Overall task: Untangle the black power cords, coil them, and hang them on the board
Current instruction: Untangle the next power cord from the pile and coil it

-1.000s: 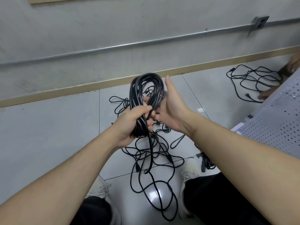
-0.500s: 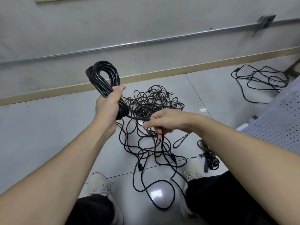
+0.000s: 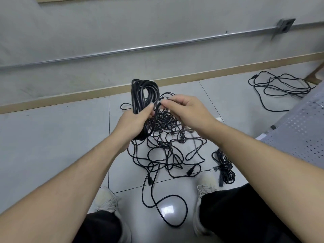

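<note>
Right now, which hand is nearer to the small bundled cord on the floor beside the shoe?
Right. The right hand is above the tangled pile, up and left of the small bundled cord. The left hand, gripping the big coil, is farther left.

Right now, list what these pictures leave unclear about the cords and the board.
- Head view: the perforated board is cut off by the right edge; any hooks are out of view.
- The left hand covers the middle of the coil, so its loop count is unreadable.
- The right hand pinches a strand whose run is lost in the floor tangle.
- The number of cords in that tangle cannot be told.
</note>
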